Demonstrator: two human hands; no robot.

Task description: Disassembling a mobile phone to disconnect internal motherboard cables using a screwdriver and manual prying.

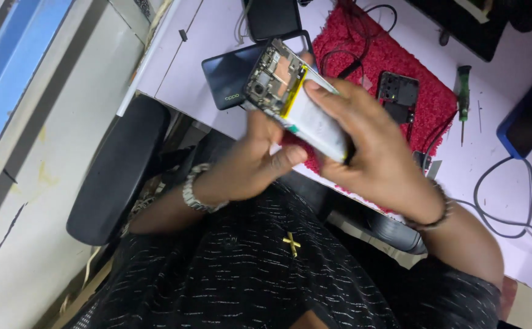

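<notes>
An opened phone (290, 91), back cover off, shows its circuit board and a white battery with a yellow edge. Both hands hold it above the table edge. My left hand (253, 161) grips it from below, thumb pressed against its lower side; a metal bracelet sits on that wrist. My right hand (369, 149) wraps over the battery end, fingers laid across the white battery, a bead bracelet on the wrist.
A dark phone back cover (226, 76) lies on the pale table (186, 61). A red fuzzy mat (394, 61) carries a black phone part (398, 94) and wires. A green-handled screwdriver (463, 91), a blue-cased phone (531, 116) and grey cables (503, 201) lie right. A black chair armrest (116, 170) is on the left.
</notes>
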